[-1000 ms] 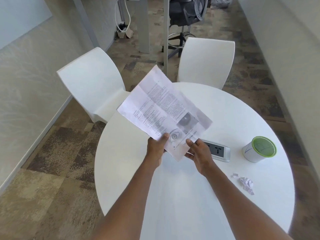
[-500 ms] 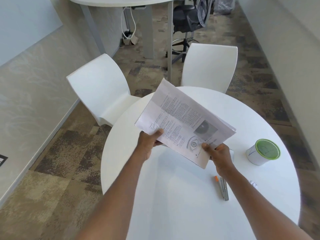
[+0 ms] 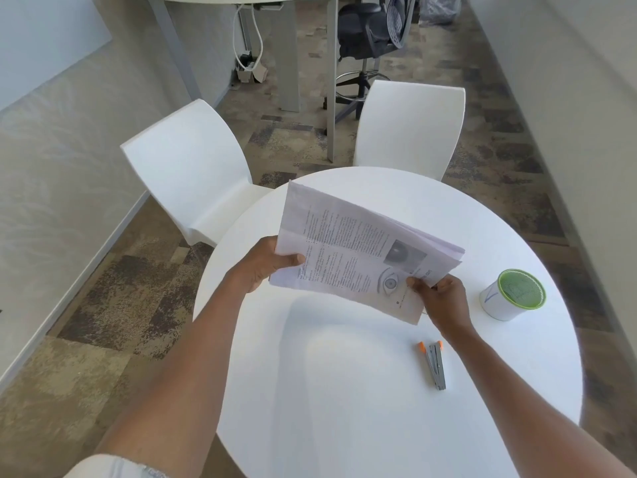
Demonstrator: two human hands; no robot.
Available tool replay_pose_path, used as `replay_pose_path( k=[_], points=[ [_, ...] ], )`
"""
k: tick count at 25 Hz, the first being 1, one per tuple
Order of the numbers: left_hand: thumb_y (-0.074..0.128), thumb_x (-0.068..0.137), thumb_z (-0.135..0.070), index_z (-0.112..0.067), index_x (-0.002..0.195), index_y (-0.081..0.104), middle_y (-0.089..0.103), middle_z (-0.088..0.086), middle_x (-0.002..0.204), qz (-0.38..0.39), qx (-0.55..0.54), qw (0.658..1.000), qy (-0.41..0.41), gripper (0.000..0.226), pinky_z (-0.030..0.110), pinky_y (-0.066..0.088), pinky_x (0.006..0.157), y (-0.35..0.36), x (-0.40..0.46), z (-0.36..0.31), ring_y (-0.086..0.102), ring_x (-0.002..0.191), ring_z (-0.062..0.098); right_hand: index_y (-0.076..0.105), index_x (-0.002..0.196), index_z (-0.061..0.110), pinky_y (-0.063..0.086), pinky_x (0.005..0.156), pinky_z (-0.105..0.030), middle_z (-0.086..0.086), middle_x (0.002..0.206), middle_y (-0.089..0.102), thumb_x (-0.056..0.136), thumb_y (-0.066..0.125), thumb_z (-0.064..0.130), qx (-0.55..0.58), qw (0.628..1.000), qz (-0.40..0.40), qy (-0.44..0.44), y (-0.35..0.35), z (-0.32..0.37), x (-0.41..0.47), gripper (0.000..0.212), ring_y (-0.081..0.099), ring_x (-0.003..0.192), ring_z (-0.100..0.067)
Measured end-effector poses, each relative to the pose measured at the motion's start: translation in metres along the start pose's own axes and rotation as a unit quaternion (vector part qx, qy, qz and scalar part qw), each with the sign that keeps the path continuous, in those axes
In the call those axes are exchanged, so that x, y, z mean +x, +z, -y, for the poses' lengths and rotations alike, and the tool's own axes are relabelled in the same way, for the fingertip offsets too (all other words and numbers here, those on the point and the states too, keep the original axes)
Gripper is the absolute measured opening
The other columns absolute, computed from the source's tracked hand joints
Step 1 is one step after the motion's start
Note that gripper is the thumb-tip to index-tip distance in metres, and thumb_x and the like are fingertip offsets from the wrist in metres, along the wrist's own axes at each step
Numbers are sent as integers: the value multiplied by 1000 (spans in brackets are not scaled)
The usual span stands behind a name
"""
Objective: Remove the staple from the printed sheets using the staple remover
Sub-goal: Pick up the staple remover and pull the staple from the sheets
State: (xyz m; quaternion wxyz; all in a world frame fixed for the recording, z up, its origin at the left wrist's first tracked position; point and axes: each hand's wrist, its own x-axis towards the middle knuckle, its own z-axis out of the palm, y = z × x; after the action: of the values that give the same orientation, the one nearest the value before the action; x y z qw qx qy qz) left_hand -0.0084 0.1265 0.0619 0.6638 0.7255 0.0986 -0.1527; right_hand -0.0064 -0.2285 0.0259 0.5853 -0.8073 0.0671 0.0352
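I hold the printed sheets (image 3: pixel 358 250) above the round white table (image 3: pixel 344 391), tilted, with text columns and an eye drawing facing me. My left hand (image 3: pixel 265 267) pinches their left edge. My right hand (image 3: pixel 439 298) pinches the near right corner. The sheets fan apart slightly at the far right edge. The staple itself is too small to make out. A metal staple remover (image 3: pixel 435 363) with orange tips lies flat on the table, just below my right wrist and untouched.
A white cup with a green rim (image 3: pixel 513 293) stands on the table at the right. Two white chairs (image 3: pixel 193 170) (image 3: pixel 410 127) sit at the far side. Beyond are a desk leg, cables and a black office chair (image 3: pixel 368 32).
My hands have spread apart along the sheets and turned them flatter and more sideways. The view has shifted, so the staple remover shows beside my right wrist and the crumpled paper is hidden.
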Motion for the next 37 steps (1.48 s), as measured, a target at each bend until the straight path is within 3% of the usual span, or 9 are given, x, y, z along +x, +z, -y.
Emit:
replay_pose_path(
  k=[5, 9, 11, 13, 16, 20, 26, 28, 37],
  points=[
    [74, 89, -18, -16, 117, 69, 74, 4, 114, -118, 63, 991, 21, 29, 40, 55, 96, 35, -1, 27, 70, 105, 23, 55, 59, 16, 33, 53, -30, -11, 57, 58, 88, 71, 18, -73, 993, -83, -28, 15, -7, -18, 33, 46, 56, -21],
    [68, 92, -18, -9, 112, 71, 74, 8, 103, -229, 46, 972, 16, 22, 31, 55, 79, 69, -7, 58, 69, 94, 27, 63, 73, 2, 44, 55, -36, -21, 68, 64, 89, 70, 19, -81, 992, -92, -8, 33, -21, -31, 24, 58, 64, -35],
    [66, 94, -18, -13, 104, 71, 74, 5, 97, -250, 15, 968, 16, 13, 28, 53, 75, 80, -14, 74, 69, 89, 23, 64, 79, 7, 53, 59, -44, -20, 72, 68, 88, 69, 27, -85, 992, -89, 12, 40, -33, -36, 23, 64, 70, -37],
    [64, 95, -18, -18, 99, 68, 73, 2, 94, -262, -1, 965, 13, 6, 28, 52, 74, 88, -20, 90, 67, 85, 20, 63, 79, 11, 55, 61, -48, -18, 72, 69, 86, 67, 33, -91, 991, -90, 36, 43, -46, -41, 24, 65, 70, -37],
    [62, 97, -20, -20, 102, 67, 73, 2, 96, -272, -5, 962, -14, 7, 31, 54, 77, 93, -23, 118, 68, 88, 21, 58, 71, 20, 49, 54, -39, -6, 59, 63, 84, 63, 44, -121, 988, -73, 61, 45, -69, -46, 28, 58, 56, -29],
    [59, 98, -20, -15, 108, 68, 73, 5, 96, -279, 20, 960, -29, 14, 28, 51, 70, 99, -25, 133, 66, 86, 21, 47, 60, 10, 36, 48, -35, -3, 46, 43, 87, 61, 40, -162, 982, -56, 80, 44, -83, -52, 43, 39, 45, -24],
    [59, 98, -21, -16, 99, 68, 73, 7, 92, -283, 39, 957, -42, 10, 32, 50, 73, 104, -25, 134, 67, 87, 28, 49, 64, 15, 37, 51, -35, -1, 49, 46, 90, 62, 34, -177, 980, -48, 80, 42, -75, -51, 34, 42, 48, -24],
    [59, 98, -21, -15, 96, 68, 73, 9, 91, -290, 47, 955, -41, 10, 32, 50, 73, 104, -25, 134, 66, 85, 30, 43, 60, 16, 30, 47, -31, 0, 46, 41, 92, 63, 30, -175, 980, -55, 82, 40, -74, -50, 40, 37, 45, -21],
    [62, 96, -21, -10, 111, 69, 72, 5, 103, -234, 61, 968, -64, 20, 38, 54, 85, 85, -15, 114, 67, 97, 29, 55, 73, 17, 33, 48, -28, -2, 61, 56, 92, 63, 21, -125, 988, -40, 82, 33, -51, -44, 21, 49, 56, -21]
  ],
)
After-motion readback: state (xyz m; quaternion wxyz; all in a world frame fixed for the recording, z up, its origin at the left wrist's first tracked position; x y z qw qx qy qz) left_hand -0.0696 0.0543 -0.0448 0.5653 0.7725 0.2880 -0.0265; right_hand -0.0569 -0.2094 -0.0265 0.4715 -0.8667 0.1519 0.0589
